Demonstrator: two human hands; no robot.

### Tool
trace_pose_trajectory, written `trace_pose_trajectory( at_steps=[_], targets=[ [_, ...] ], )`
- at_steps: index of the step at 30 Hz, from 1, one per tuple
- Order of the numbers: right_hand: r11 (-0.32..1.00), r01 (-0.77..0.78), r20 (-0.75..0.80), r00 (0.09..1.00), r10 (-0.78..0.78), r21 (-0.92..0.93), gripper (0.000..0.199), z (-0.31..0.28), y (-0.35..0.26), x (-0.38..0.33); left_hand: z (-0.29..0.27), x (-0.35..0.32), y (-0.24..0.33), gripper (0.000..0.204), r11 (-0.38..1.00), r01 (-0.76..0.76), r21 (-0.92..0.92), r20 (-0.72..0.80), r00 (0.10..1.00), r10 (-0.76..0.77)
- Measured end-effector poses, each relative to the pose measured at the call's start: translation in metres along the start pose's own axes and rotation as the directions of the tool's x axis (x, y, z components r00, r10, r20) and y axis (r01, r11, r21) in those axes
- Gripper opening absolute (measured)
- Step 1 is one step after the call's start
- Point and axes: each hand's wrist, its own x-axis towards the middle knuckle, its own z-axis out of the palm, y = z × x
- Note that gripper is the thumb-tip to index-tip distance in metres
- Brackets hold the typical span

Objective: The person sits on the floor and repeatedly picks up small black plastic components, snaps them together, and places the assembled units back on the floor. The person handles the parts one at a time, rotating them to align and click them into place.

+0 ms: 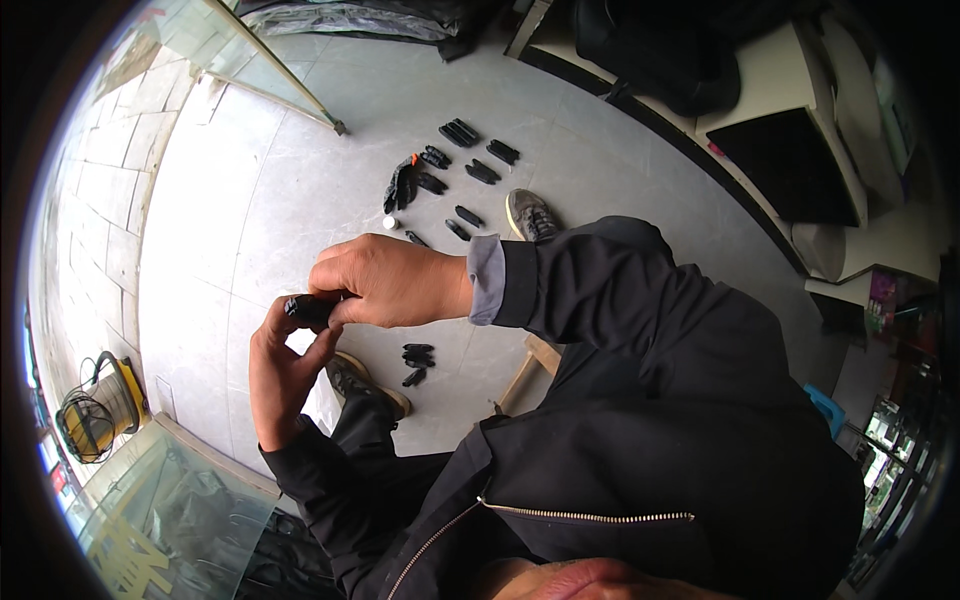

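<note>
No text can be read. At the lower left of the frame, large, angular yellow marks (128,560) stand on the glass (215,490); they look like lettering but are too distorted near the rim to make out. At the right of the frame, the purple-patterned pack (884,295) is too small and blurred to tell.

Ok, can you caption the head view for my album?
Left hand and right hand hold a black bundle above a grey floor with more dark bundles.
</note>
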Motion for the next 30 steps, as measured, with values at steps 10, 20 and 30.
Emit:
trace_pose_trajectory(
  at_steps=[10,20,30],
  targets=[
    [0.996,-0.064,-0.057,0.996,0.067,0.064,0.021,0.007,0.002,-0.002,0.004,0.001,-0.001,0.026,0.997,0.037,-0.063,-0.006,0.999,-0.037],
    [0.998,0.039,-0.041,0.998,-0.041,-0.053,0.018,0.01,0.0,-0.001,-0.005,0.0,-0.006,0.029,1.0,-0.011,-0.014,0.033,0.999,0.012],
    [0.998,0.051,-0.08,0.995,-0.054,-0.036,0.02,0.014,0.003,-0.003,-0.019,-0.007,-0.012,0.04,0.942,0.078,-0.326,0.107,0.993,-0.045]
  ],
)
